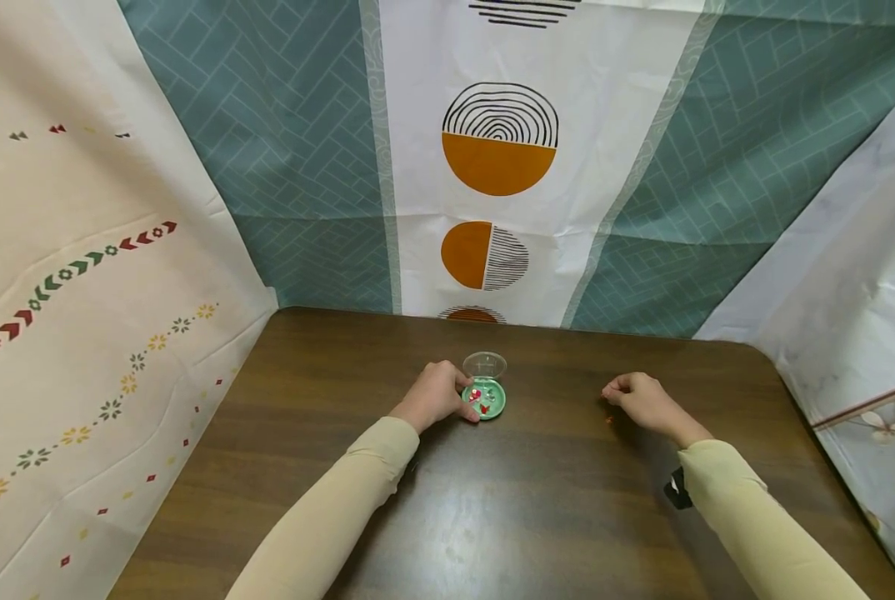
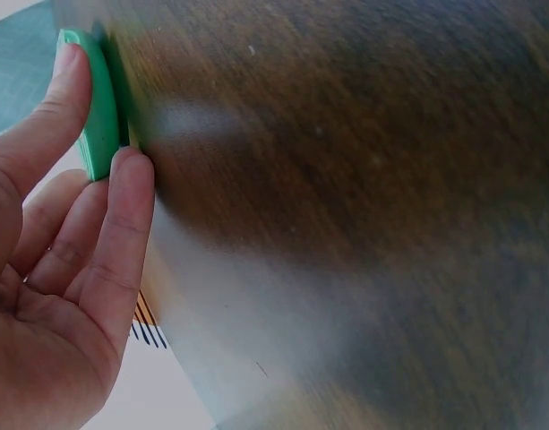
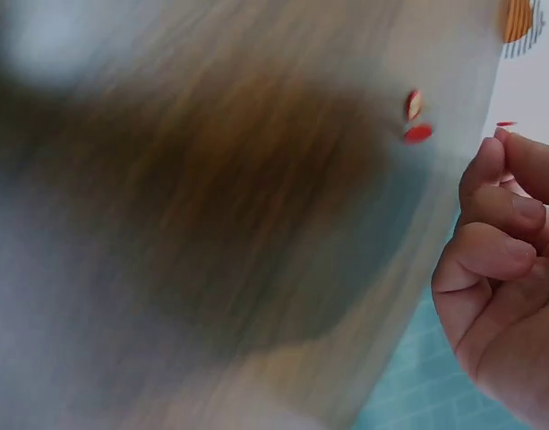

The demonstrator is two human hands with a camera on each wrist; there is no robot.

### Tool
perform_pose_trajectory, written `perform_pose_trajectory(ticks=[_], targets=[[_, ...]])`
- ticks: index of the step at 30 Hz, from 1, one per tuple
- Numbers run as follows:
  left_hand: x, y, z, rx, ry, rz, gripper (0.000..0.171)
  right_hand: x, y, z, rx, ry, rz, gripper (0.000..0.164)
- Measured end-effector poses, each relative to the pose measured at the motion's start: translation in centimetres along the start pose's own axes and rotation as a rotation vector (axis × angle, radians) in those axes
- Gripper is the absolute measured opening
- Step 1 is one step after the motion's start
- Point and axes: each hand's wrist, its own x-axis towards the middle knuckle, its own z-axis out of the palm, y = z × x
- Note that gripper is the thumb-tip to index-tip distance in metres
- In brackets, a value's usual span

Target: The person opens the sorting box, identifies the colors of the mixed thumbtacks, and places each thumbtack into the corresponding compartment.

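Observation:
My left hand [image 1: 436, 393] grips a small round green case [image 1: 499, 409] by its left side, thumb at the near edge and fingers behind. Its clear lid [image 1: 485, 364] stands open toward the back, and several small red and pale pieces lie inside. In the left wrist view the case [image 2: 100, 134] appears edge-on between thumb and fingers. Off to the right, my right hand [image 1: 646, 406] pinches a tiny red piece [image 3: 506, 124] between thumb and index fingertip, just over the table. Small red pieces [image 3: 417, 133] lie on the wood beneath that hand.
The dark brown wooden table [image 1: 447, 517] spreads out under both hands. A patterned teal and white curtain [image 1: 312, 158] hangs along its back edge, with pale cloths [image 1: 80, 317] at the sides. A black device [image 1: 677, 489] sits at the right wrist.

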Motion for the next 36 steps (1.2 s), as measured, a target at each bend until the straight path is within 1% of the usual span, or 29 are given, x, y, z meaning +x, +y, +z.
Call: perform_pose_trajectory(ticks=[6,11,14,19,28,31,36], targets=[[-0.2,-0.2,0.2,0.011,0.004,0.008,0.062,0.4,-2.6,0.6,0.113,-0.03,0.006,0.027],[-0.3,-0.3,0.2,0.01,0.003,0.015,0.063,0.9,-4.7,1.3,0.225,-0.062,0.038,0.028],[-0.4,-0.2,0.1,0.007,0.001,0.013,0.063,1.4,-5.7,1.8,0.229,-0.056,0.02,0.027],[-0.4,-0.1,0.0,0.007,-0.001,0.006,0.063,2.5,-7.2,2.6,0.215,-0.046,-0.051,0.027],[-0.3,-0.1,-0.2,0.016,-0.002,-0.008,0.064,4.2,-10.5,4.7,0.218,-0.049,-0.134,0.02],[-0.2,-0.1,-0.2,0.016,-0.001,-0.009,0.063,4.6,-11.4,5.6,0.222,-0.074,-0.161,0.02],[-0.1,0.0,-0.2,0.008,-0.006,-0.017,0.063,4.9,-12.7,7.3,0.215,-0.111,-0.178,0.02]])
